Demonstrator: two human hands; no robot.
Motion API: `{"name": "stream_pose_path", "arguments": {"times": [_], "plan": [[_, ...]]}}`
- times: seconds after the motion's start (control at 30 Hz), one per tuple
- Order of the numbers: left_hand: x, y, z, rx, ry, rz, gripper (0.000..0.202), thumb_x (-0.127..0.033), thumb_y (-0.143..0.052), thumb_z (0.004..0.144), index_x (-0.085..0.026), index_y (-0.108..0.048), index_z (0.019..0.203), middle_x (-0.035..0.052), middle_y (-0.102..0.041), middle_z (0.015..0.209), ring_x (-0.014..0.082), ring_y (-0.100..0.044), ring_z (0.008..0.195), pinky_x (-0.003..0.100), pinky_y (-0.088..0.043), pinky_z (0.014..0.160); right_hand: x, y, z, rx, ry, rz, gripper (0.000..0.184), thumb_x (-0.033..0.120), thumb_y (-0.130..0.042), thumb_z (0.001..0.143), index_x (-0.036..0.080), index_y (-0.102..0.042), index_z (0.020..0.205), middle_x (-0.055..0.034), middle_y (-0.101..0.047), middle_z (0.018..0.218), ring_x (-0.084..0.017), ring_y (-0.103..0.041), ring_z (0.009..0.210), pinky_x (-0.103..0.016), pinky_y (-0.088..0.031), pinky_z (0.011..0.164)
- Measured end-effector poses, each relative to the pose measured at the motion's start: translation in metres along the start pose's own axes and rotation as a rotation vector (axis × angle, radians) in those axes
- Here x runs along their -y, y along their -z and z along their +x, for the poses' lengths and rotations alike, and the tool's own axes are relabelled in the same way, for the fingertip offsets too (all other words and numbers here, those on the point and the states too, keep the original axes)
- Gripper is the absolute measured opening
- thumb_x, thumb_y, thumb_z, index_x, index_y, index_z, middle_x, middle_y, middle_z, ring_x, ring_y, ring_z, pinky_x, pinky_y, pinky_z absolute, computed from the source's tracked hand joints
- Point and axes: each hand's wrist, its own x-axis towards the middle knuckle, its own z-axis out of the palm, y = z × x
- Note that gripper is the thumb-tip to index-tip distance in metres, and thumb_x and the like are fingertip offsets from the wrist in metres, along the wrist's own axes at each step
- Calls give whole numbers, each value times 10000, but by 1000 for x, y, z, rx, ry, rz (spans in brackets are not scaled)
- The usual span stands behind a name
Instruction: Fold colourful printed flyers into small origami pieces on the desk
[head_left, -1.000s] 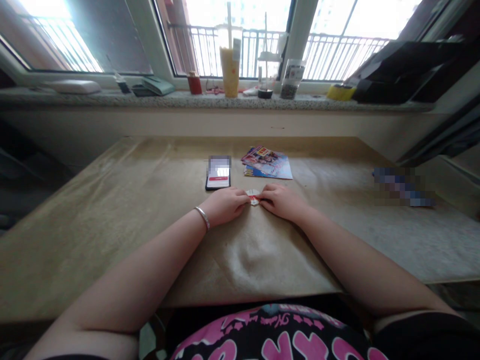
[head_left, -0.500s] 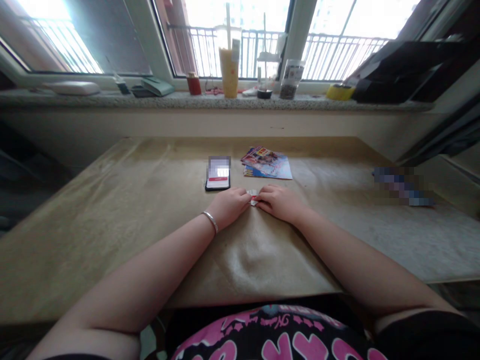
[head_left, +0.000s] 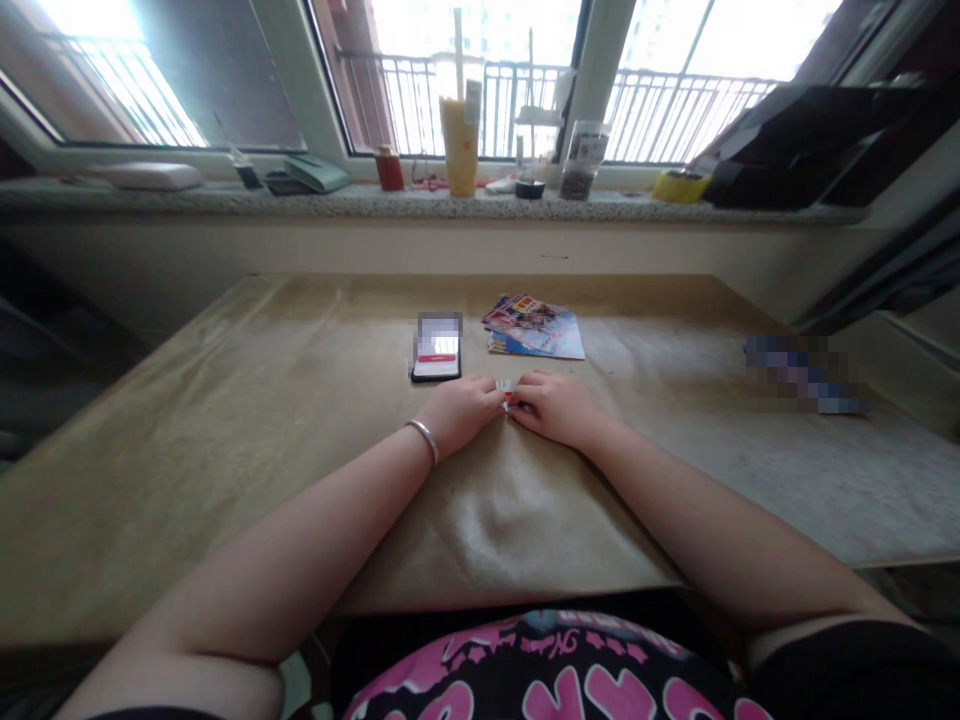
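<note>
Close together near the middle of the table (head_left: 300,440), both hands have their fingers on a small white and red piece of paper (head_left: 505,386). My left hand (head_left: 466,408), with a silver bangle at its wrist, grips the left side of the piece. My right hand (head_left: 559,405) pinches its right side with curled fingers. The fingers cover most of the paper, so its full shape is hidden. A phone (head_left: 437,367) with a lit screen lies just beyond my left hand. Behind my right hand rests a fanned stack of colourful printed booklets (head_left: 546,335).
A blurred, long, dark item (head_left: 806,375) lies at the table's right side. Along the windowsill (head_left: 315,207) stand a tall yellow cup (head_left: 460,145), a red jar (head_left: 388,168), a clear container (head_left: 583,160), a yellow tape roll (head_left: 681,185) and a black bag (head_left: 795,150).
My right fingers have shifted slightly and closed in on the paper, so less of it shows between the hands. My left hand stays nearly in place.
</note>
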Motion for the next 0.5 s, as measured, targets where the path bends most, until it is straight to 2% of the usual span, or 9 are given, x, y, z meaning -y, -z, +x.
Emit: {"name": "stream_pose_path", "arguments": {"times": [0.33, 0.5], "plan": [[4, 0, 0, -21, 21, -85, 251, -314, -470, 912, -168, -646, 810, 53, -632, 821, 160, -582, 758, 257, -410, 626, -3, -2, 1, -7, 48, -62, 264, 354, -469, 906, 185, -672, 886, -59, -651, 855, -171, -553, 818, -270, -358, 677], [6, -1, -1, -35, 35, -119, 233, -326, -491, 903, -176, -666, 866, 49, -648, 851, 162, -593, 780, 257, -425, 658, -2, -2, 1, -13, 46, -68, 251, 336, -474, 898, 194, -680, 879, -54, -659, 856, -167, -560, 806, -268, -354, 656]]}}
